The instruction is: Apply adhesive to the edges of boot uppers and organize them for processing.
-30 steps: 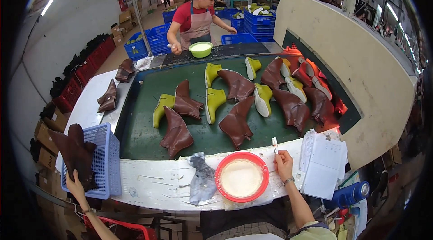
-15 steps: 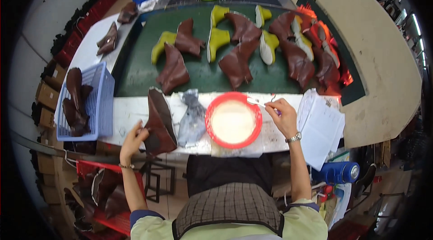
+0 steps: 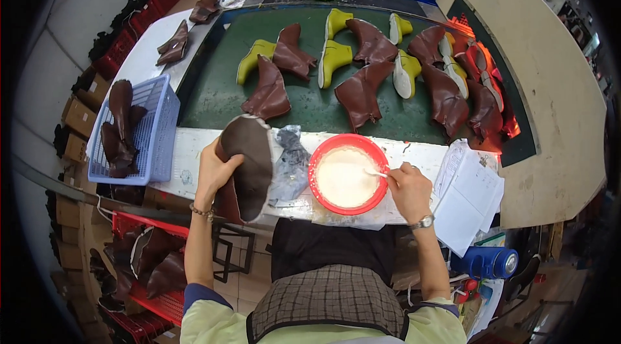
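Meanwhile, the left hand (image 3: 217,169) is gripping a brown boot upper (image 3: 249,166) sole-up, while the right hand (image 3: 407,189) is closing around a brush (image 3: 376,174) dipping into the red bowl (image 3: 323,198).

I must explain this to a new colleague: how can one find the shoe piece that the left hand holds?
Find the red bowl of white paste at the bench's near edge. Left of it, past a crumpled grey bag, the left hand holds a brown boot upper, sole side up, unlike the others.
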Demonstrator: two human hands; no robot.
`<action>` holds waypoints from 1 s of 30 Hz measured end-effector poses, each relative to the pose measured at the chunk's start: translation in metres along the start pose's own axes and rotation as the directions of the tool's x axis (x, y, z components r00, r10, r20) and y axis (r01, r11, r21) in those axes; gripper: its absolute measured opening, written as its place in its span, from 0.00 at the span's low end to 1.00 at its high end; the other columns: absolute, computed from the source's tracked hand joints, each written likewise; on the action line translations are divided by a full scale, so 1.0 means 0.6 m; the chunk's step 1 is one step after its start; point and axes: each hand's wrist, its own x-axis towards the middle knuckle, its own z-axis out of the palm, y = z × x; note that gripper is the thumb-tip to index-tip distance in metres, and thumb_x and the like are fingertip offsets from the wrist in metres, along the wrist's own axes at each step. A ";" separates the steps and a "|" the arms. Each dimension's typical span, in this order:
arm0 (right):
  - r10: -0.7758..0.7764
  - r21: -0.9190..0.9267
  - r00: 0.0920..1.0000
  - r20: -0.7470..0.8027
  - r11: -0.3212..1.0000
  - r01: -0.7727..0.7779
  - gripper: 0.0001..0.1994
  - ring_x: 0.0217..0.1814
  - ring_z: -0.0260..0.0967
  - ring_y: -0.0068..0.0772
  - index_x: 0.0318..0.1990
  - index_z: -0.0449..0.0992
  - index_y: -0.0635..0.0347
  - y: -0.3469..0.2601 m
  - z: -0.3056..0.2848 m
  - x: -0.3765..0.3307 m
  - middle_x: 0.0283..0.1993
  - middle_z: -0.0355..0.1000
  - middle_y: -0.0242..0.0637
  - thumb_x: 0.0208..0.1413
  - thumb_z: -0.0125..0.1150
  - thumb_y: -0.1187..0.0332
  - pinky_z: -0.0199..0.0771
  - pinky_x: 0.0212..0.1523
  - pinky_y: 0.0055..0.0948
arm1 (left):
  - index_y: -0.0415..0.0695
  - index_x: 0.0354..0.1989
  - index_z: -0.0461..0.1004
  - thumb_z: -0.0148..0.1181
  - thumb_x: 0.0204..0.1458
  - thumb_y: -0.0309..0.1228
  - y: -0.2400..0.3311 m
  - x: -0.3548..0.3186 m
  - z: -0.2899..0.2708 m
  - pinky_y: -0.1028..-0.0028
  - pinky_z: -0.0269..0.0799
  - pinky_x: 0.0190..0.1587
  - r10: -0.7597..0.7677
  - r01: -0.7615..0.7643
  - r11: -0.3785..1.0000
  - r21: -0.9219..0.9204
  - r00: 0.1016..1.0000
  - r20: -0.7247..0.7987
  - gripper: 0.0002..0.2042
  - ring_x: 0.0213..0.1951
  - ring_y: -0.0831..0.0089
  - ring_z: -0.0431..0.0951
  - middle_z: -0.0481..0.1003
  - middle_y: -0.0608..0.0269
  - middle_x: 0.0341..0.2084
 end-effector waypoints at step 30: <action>0.016 0.290 0.999 -0.041 0.957 -0.003 0.05 0.34 0.77 0.39 0.33 0.83 0.56 -0.036 0.027 0.036 0.35 0.76 0.36 0.52 0.68 0.67 0.75 0.33 0.36 | 0.33 0.65 0.63 0.72 0.50 0.33 0.021 0.003 0.065 0.70 0.72 0.54 0.132 -0.123 0.991 0.054 0.960 -0.245 0.36 0.52 0.66 0.78 0.77 0.48 0.53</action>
